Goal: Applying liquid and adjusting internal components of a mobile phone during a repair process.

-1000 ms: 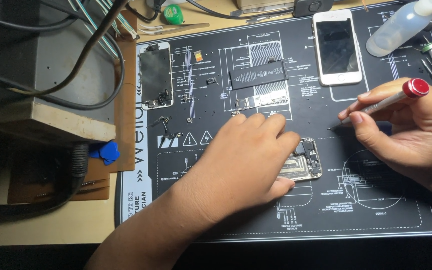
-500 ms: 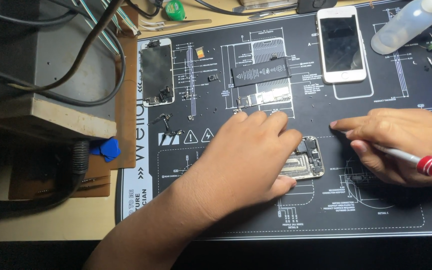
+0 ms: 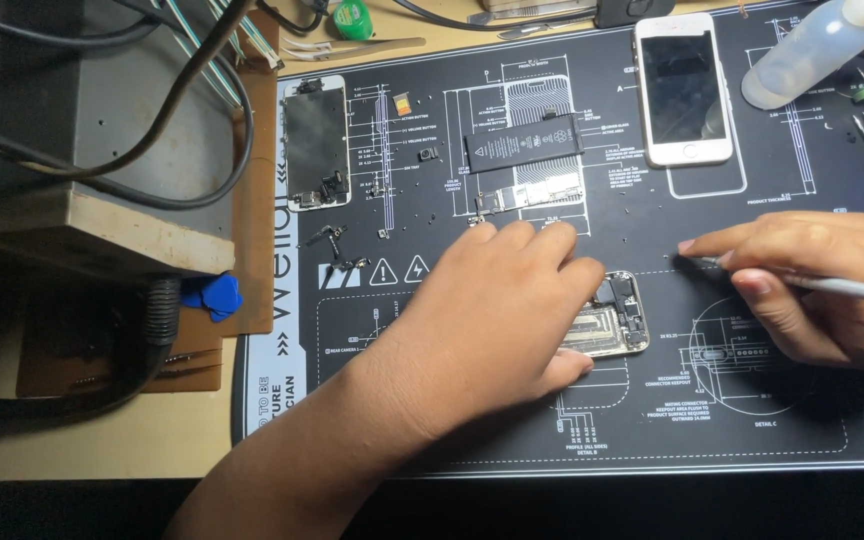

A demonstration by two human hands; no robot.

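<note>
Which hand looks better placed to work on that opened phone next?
Probably the right hand: it holds the screwdriver, tip on the mat beside the opened phone. The left hand lies flat over the phone, steadying it.

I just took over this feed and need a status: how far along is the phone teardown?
Already out on the black mat: the screen assembly, the battery, a board piece and small brackets. In hand: the left hand pins the opened phone shell; the right hand puts a screwdriver tip to the mat beside it. Left: parts inside the shell. The white phone lies intact.
</note>
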